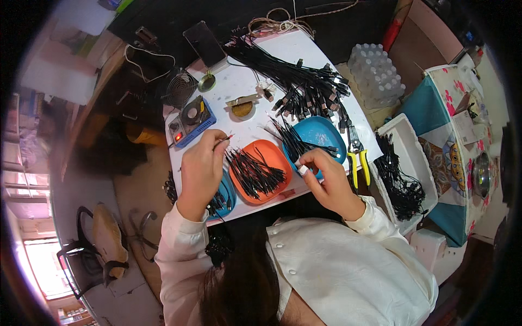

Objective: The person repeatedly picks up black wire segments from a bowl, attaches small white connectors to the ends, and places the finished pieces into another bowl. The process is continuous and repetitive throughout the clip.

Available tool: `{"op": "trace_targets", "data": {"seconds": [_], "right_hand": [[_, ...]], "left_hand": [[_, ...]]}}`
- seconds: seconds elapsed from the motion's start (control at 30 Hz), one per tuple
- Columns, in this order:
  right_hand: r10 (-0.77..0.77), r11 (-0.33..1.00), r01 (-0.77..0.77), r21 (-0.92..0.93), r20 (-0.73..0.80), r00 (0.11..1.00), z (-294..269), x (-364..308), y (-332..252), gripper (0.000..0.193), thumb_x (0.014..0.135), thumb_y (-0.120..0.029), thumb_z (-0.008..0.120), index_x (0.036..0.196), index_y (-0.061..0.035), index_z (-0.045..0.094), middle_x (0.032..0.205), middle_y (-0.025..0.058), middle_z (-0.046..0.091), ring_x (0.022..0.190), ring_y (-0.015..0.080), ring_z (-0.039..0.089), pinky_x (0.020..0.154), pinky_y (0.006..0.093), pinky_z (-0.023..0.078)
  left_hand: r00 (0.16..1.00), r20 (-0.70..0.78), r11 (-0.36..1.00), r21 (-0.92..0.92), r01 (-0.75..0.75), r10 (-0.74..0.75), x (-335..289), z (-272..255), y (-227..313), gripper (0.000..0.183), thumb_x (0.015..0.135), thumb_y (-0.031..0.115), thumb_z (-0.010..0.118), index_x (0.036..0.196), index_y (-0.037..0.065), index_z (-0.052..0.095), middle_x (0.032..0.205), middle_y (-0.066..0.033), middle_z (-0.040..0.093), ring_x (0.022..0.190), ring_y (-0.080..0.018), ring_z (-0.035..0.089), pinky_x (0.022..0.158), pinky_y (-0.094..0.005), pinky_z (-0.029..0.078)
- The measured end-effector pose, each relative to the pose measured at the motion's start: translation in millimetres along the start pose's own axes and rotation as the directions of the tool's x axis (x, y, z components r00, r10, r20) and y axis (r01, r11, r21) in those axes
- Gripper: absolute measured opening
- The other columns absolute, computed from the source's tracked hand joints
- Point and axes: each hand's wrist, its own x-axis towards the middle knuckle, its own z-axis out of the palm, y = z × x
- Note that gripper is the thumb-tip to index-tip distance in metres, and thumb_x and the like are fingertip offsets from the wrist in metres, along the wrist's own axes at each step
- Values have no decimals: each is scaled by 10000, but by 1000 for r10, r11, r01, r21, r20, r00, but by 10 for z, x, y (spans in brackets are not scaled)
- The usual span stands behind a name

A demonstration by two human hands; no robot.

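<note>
My left hand (202, 171) is closed in a pinch around a thin black cable (222, 141), whose reddish wire end points up and to the right. Just right of it, an orange tray (272, 154) holds a heap of short black cables (254, 176). My right hand (330, 182) is also pinched, at the front edge of a blue tray (323, 133); what its fingers grip is too small to make out. Something white wraps or covers a fingertip there. More black cables (293, 142) lie across that tray. Under my left wrist, a second blue tray (231, 193) carries black cables.
A blue soldering station (196, 124) with a red light stands left, near a coiled iron holder (181, 89). Behind are a round tin (242, 108), a phone (204, 43) and a large cable bundle (304, 81). Yellow-handled wire strippers (359, 157) and a white foam box (429, 179) are right.
</note>
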Motion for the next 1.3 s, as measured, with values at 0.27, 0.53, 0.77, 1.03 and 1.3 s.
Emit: {"op": "trace_targets", "data": {"seconds": [0.27,0.53,0.77,1.03,1.3], "right_hand": [[9,1000,-7,-15,141,990,30,-66,281,208,851,14,576,1056,8,543,977,166,600,874,346,603,758,389,489],[54,998,-55,-1,186,981,53,-53,401,198,840,-12,583,1034,7,551,938,180,615,861,362,622,759,421,504],[39,999,-43,18,190,981,44,-35,445,207,836,-9,586,1040,4,556,937,179,620,854,361,626,756,429,505],[31,998,-40,45,187,982,32,-37,466,215,845,-8,579,1059,-3,556,932,178,622,853,365,622,757,425,501],[35,997,-46,54,190,981,24,-35,478,212,846,-7,578,1056,-7,554,916,176,618,844,364,619,750,427,498]], "left_hand": [[975,204,983,142,-113,83,675,409,-734,102,850,90,651,891,-3,647,814,-197,657,749,-378,634,644,-430,473],[957,288,986,160,-56,8,863,595,-912,134,814,94,672,863,-29,690,765,-232,639,720,-410,627,644,-430,482],[948,317,976,217,-36,-36,952,660,-909,129,799,82,677,872,-23,698,763,-235,638,718,-407,630,655,-435,486],[917,397,953,288,-94,-30,1008,736,-797,117,788,88,694,863,-2,706,798,-230,649,747,-407,633,683,-453,494],[914,406,949,283,-138,11,1088,771,-822,164,764,21,707,927,8,722,772,-234,654,701,-384,654,656,-401,508]]}}
